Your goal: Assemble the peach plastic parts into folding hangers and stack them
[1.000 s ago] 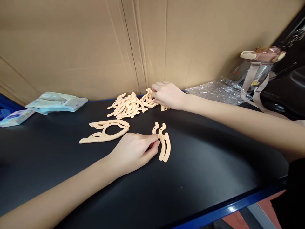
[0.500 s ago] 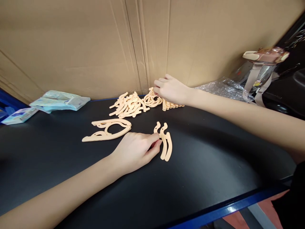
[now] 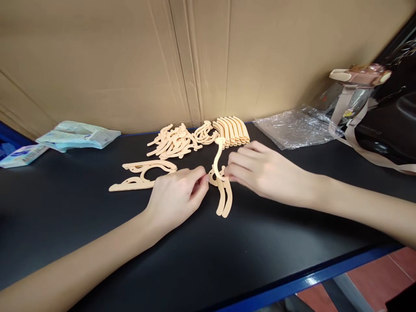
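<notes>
Pinching hook (image 3: 218,160) by its near end in right hand (image 3: 264,173), with fingers closed on it, over far end of strips (image 3: 221,200); cannot tell if touching them. Got strips flat on black table (image 3: 201,264), between hands. Holding left hand (image 3: 177,197) just left of strips, with thumb and forefinger drawn together by their edge; cannot tell if gripping anything. Can see frame (image 3: 143,186) flat left of strips, partly hidden by left hand. Beyond strips, left to right, see pile of loose pieces (image 3: 177,145), rings (image 3: 204,139), row of curved arms (image 3: 232,130). Well right of strips, see clear bag (image 3: 289,128), then bottle (image 3: 360,78). Well left of strips, see packs (image 3: 78,136).
</notes>
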`<state>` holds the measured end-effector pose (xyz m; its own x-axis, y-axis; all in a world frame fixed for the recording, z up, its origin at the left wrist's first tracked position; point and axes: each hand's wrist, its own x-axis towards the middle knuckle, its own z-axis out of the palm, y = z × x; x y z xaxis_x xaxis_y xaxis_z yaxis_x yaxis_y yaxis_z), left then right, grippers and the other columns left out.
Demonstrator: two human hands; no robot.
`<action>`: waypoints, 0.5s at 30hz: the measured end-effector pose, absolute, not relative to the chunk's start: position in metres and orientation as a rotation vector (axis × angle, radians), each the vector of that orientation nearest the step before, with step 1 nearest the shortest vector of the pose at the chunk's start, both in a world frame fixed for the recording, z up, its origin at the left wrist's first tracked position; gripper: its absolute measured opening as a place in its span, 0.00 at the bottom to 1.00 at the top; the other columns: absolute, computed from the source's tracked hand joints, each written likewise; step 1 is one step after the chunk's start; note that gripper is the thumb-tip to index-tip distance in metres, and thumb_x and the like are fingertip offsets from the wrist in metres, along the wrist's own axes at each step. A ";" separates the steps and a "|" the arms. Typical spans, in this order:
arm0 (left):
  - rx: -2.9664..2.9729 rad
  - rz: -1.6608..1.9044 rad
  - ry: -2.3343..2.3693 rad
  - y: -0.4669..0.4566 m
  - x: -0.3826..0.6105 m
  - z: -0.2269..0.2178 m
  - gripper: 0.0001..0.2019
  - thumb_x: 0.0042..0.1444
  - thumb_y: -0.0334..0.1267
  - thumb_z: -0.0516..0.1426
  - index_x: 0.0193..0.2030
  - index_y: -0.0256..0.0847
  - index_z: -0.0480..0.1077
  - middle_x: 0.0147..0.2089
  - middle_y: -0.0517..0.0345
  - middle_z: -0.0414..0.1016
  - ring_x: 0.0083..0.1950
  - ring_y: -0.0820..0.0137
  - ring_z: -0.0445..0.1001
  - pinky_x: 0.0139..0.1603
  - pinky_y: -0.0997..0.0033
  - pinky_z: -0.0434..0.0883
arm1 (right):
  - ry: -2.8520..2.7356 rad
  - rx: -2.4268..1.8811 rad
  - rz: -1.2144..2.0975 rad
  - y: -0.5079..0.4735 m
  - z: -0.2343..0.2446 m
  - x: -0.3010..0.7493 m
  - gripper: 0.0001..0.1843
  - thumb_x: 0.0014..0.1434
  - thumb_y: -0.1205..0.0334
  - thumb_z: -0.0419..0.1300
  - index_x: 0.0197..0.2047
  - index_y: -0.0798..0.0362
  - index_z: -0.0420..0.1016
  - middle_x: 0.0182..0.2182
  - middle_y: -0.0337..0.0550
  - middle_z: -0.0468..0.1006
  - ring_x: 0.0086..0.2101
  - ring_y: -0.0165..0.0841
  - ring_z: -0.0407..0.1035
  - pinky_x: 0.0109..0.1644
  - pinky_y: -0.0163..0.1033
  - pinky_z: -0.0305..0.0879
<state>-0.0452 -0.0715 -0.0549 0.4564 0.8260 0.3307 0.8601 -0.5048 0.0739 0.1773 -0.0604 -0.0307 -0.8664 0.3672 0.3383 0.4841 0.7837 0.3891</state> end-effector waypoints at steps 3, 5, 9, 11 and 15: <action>-2.594 -0.550 -1.574 -0.072 -0.046 -0.054 0.13 0.66 0.40 0.46 0.31 0.42 0.64 0.24 0.64 0.66 0.24 0.73 0.65 0.25 0.73 0.54 | -2.756 -0.644 -0.630 -0.067 -0.037 0.177 0.13 0.69 0.70 0.48 0.37 0.57 0.72 0.32 0.43 0.71 0.33 0.35 0.61 0.40 0.42 0.53; -2.592 -0.684 -1.594 -0.072 -0.046 -0.054 0.08 0.66 0.38 0.46 0.39 0.42 0.64 0.29 0.63 0.70 0.27 0.73 0.69 0.27 0.74 0.58 | -2.764 -0.635 -0.622 -0.066 -0.042 0.177 0.13 0.69 0.70 0.48 0.37 0.57 0.72 0.33 0.43 0.71 0.33 0.35 0.62 0.40 0.42 0.53; -2.624 -0.897 -1.446 -0.071 -0.047 -0.057 0.10 0.66 0.36 0.48 0.52 0.41 0.62 0.47 0.56 0.73 0.46 0.69 0.73 0.39 0.73 0.69 | -2.751 -0.601 -0.608 -0.059 -0.047 0.180 0.10 0.68 0.70 0.50 0.39 0.57 0.73 0.32 0.43 0.72 0.33 0.35 0.62 0.41 0.42 0.53; -2.696 -0.868 -1.329 -0.070 -0.047 -0.059 0.15 0.67 0.39 0.47 0.59 0.41 0.60 0.57 0.52 0.70 0.57 0.66 0.69 0.50 0.69 0.69 | -2.738 -0.599 -0.599 -0.057 -0.049 0.181 0.09 0.68 0.70 0.51 0.39 0.57 0.73 0.32 0.43 0.72 0.33 0.35 0.61 0.41 0.42 0.54; -2.747 -0.773 -1.221 -0.068 -0.047 -0.060 0.26 0.66 0.50 0.49 0.67 0.42 0.54 0.63 0.50 0.65 0.63 0.62 0.64 0.61 0.62 0.65 | -2.700 -0.539 -0.586 -0.058 -0.049 0.181 0.11 0.69 0.70 0.50 0.38 0.57 0.73 0.32 0.42 0.72 0.32 0.35 0.60 0.41 0.41 0.55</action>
<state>-0.0474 -0.0685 -0.0597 0.5669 0.6865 0.4553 0.7053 -0.6901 0.1625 0.1813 -0.0583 -0.0486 -0.8758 0.2907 0.3853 0.4242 0.8444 0.3272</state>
